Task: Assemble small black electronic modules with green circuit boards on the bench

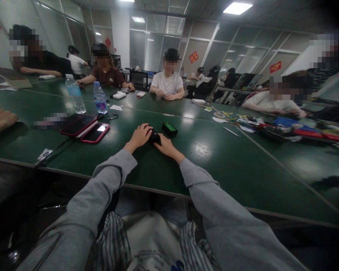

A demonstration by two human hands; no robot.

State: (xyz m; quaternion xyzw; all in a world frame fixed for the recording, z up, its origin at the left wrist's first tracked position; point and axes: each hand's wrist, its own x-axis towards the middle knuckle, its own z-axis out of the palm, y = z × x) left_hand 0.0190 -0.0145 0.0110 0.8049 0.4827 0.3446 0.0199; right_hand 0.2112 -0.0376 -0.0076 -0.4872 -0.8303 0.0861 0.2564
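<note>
Both of my hands rest on the green tabletop around a small black object (154, 137), whose kind I cannot make out. My left hand (139, 136) grips its left side with fingers curled over the top. On the other side my right hand (168, 146) closes on it, thumb and fingers against its near right edge. Just beyond my right hand, apart from it, sits a small black box with a green top (170, 129).
To the left lie a red-edged phone (95, 133), a darker device (78, 125) and two water bottles (75, 94) (100, 98). A pen (231, 131) and a pile of cables and packets (285, 128) are at right. Several people sit around the table (228, 169); one person's hand (2, 119) is at far left.
</note>
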